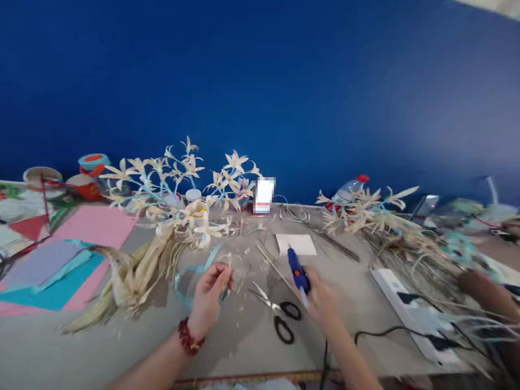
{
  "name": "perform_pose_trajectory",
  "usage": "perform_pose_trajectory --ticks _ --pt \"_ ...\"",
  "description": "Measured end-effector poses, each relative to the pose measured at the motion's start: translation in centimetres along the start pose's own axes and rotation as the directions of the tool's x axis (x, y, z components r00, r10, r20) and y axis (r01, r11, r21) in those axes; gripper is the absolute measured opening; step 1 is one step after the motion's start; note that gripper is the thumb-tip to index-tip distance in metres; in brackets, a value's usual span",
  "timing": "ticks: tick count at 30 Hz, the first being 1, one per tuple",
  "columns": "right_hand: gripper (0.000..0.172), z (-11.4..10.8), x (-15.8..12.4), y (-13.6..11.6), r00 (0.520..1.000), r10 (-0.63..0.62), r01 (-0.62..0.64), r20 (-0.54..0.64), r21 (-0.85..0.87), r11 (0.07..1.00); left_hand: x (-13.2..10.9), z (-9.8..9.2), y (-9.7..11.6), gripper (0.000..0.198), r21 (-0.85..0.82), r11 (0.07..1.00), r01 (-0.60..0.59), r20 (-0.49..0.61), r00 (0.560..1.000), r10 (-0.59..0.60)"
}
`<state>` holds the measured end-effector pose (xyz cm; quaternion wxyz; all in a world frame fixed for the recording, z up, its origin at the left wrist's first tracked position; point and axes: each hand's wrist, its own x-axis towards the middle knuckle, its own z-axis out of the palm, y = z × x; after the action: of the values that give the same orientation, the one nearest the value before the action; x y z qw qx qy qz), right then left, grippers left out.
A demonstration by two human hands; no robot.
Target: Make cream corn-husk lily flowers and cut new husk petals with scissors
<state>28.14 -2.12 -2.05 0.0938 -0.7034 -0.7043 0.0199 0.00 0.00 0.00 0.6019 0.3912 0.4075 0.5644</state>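
My left hand (210, 295), with a red bead bracelet at the wrist, is closed in a pinch on a small pale strip of dried husk above the grey table (244, 336). A light blue ribbon (190, 273) curls beside it. My right hand (320, 298) grips a blue glue gun (298, 273), its nozzle pointing away from me toward a white tile (296, 244). Black-handled scissors (278, 314) lie open on the table between my two hands.
Dried corn husks (134, 276) lie at left beside pink and blue paper sheets (65, 260). Husk flowers on stems (179, 179) stand at the back. A white power strip (410, 314) with cables is at right, near another person's arm (487, 295). A plastic bottle (349, 189) lies behind.
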Motion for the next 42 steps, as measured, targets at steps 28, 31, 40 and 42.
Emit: perform_pose_trajectory --ticks 28,31,40,42 --pt "0.017 0.8 10.6 -9.1 0.941 -0.337 0.338 -0.029 0.123 0.933 0.3 -0.3 -0.4 0.015 -0.075 0.997 -0.022 -0.093 0.996 0.015" --pt "0.015 1.4 10.9 -9.8 0.944 -0.326 0.330 -0.052 0.130 0.935 0.2 0.0 -0.3 0.017 -0.068 0.998 -0.014 -0.088 0.996 0.008" --pt "0.007 -0.4 9.9 -10.4 0.935 -0.331 0.354 -0.128 0.301 0.885 0.1 0.1 -0.3 0.018 -0.070 0.997 -0.010 -0.077 0.997 0.004" --pt "0.008 -1.4 8.7 -10.4 0.939 -0.313 0.345 -0.146 0.358 0.868 0.1 0.0 -0.4 0.017 -0.061 0.998 0.002 -0.081 0.997 -0.007"
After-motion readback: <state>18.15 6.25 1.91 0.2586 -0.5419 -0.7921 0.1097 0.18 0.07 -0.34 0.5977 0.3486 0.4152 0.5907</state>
